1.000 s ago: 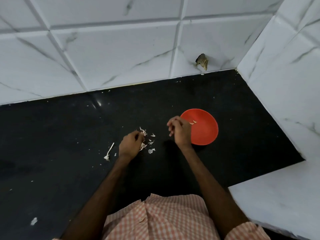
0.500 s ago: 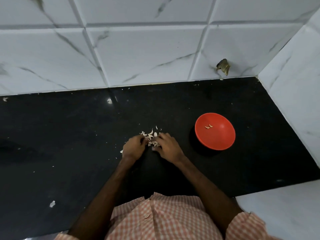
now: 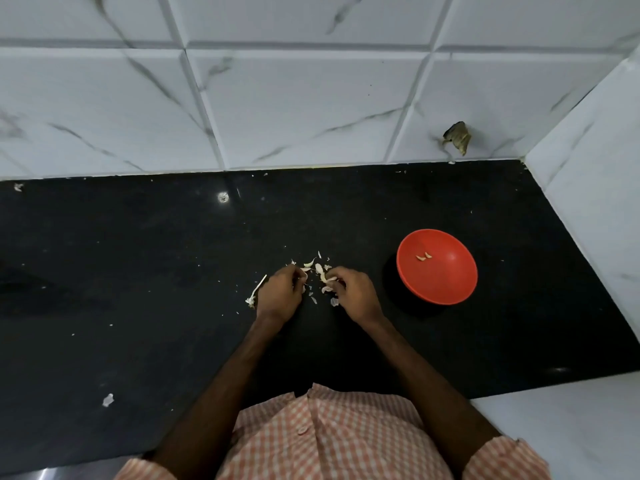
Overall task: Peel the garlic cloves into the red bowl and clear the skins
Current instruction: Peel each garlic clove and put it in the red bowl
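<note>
A red bowl (image 3: 450, 289) stands on the black counter to the right, with two peeled cloves (image 3: 423, 257) inside. Left of it lies a small pile of garlic cloves and skins (image 3: 319, 268). My left hand (image 3: 278, 296) sits at the pile's left edge, knuckles up and fingers curled under; what it holds is hidden. My right hand (image 3: 356, 294) is at the pile's right edge, its curled fingertips pinching a pale garlic clove (image 3: 329, 279). More skin scraps (image 3: 334, 302) lie between the hands.
A dry garlic stem (image 3: 256, 292) lies just left of my left hand. A stray skin (image 3: 108, 400) rests near the counter's front left. White tiled walls close off the back and the right side. A brown scrap (image 3: 457, 137) clings to the back wall.
My right hand has come back from the bowl's edge to the pile and now works beside the left hand. The left hand has stayed by the pile.
</note>
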